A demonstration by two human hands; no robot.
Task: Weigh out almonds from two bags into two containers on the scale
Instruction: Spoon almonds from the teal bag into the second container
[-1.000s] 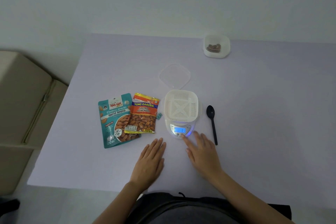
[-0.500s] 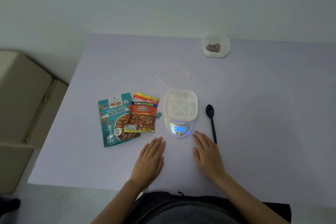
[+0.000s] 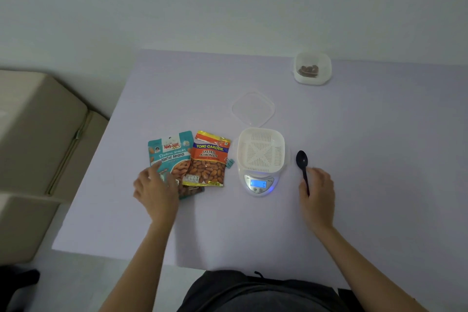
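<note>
Left hand [image 3: 155, 189] is lying spread on the teal bag [image 3: 170, 157], gripping nothing visibly; right hand [image 3: 317, 194] is closing on the spoon [image 3: 302, 161] handle. Orange bag [image 3: 208, 159] is overlapping the teal one. Basket [image 3: 260, 150] is sitting on the scale [image 3: 258, 183]; tub [image 3: 312, 68] with almonds is sitting far back on the counter [image 3: 379, 159].

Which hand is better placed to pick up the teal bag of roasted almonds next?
Left. The left hand already lies over the teal bag's lower left corner, while the right hand is across the scale, at the black spoon's handle.
</note>
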